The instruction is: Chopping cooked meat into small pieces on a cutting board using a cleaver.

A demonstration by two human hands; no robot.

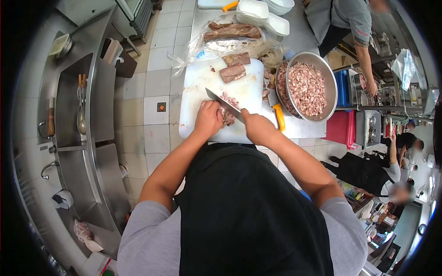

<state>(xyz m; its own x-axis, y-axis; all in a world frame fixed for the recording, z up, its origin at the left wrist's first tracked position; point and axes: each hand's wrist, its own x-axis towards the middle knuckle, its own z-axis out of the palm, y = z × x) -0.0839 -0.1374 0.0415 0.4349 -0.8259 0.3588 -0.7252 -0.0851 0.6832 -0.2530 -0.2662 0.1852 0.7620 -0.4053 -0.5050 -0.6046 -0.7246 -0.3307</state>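
Observation:
My right hand (259,127) grips the handle of a kitchen knife, whose wide steel blade (223,102) slants up and left across a white cutting board (197,82). Under and beside the blade lies partly cut meat (228,118), with small diced bits (229,99) just beyond it. Curled fingers of my left hand (209,116) hold the meat against the board, close to the blade; the fingertips are partly hidden. Farther up the board rest two brown chunks of meat (233,73). To the right, a large steel bowl (332,77) is tilted and full of diced meat (307,88).
A yellow-handled knife (279,117) lies between board and bowl. Behind the board, larger meat pieces (238,31) sit in a clear plastic bag (197,46). White dishes (253,8) stand at the back. A co-worker's arm (364,65) reaches toward shelving at right. Steel sinks (70,114) line the left.

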